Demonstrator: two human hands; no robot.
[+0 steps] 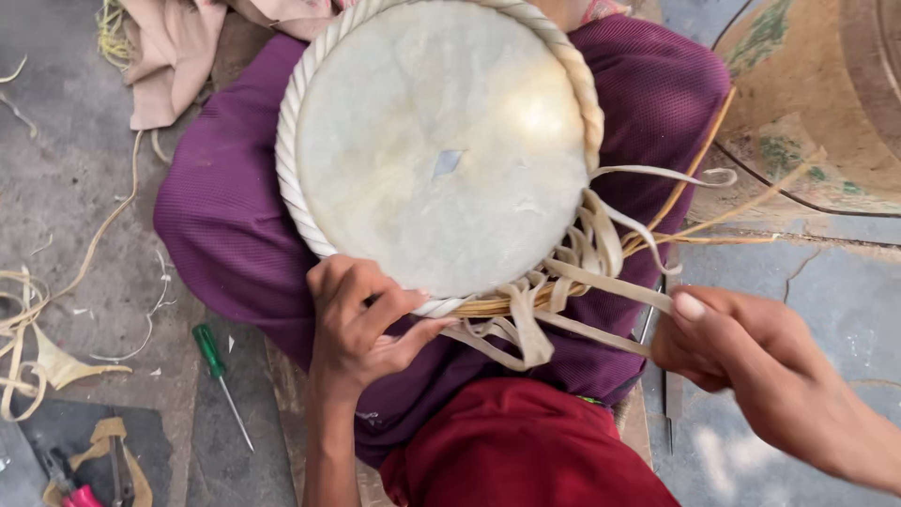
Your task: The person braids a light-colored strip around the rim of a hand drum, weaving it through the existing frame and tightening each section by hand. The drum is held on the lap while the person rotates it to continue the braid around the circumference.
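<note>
Left hand [361,324] clamped on the near rim of the drum [441,150], thumb over the coiled edge, fingers curled under; right hand [741,352] closed in a fist-like pinch on a flat pale strip [601,286], pulled taut from the rim toward the lower right. Drum lying skin-up on the lap, across purple cloth [225,225], red cloth [526,451] just below it; small grey patch near the middle of the skin; white twisted cord around most of the rim, loose strips and thin cane ends bunched and splaying out at the lower right edge. Beyond the lap, grey concrete floor [56,169], dusty and cracked on the right; green-handled screwdriver [218,376] on the floor to the left; pale scraps and curls of strip [28,347] scattered further left; pliers with red grips [70,488] at the bottom left corner; beige cloth [169,56] heaped at the top left; worn, rounded brown object with green marks [817,103] at the top right.
</note>
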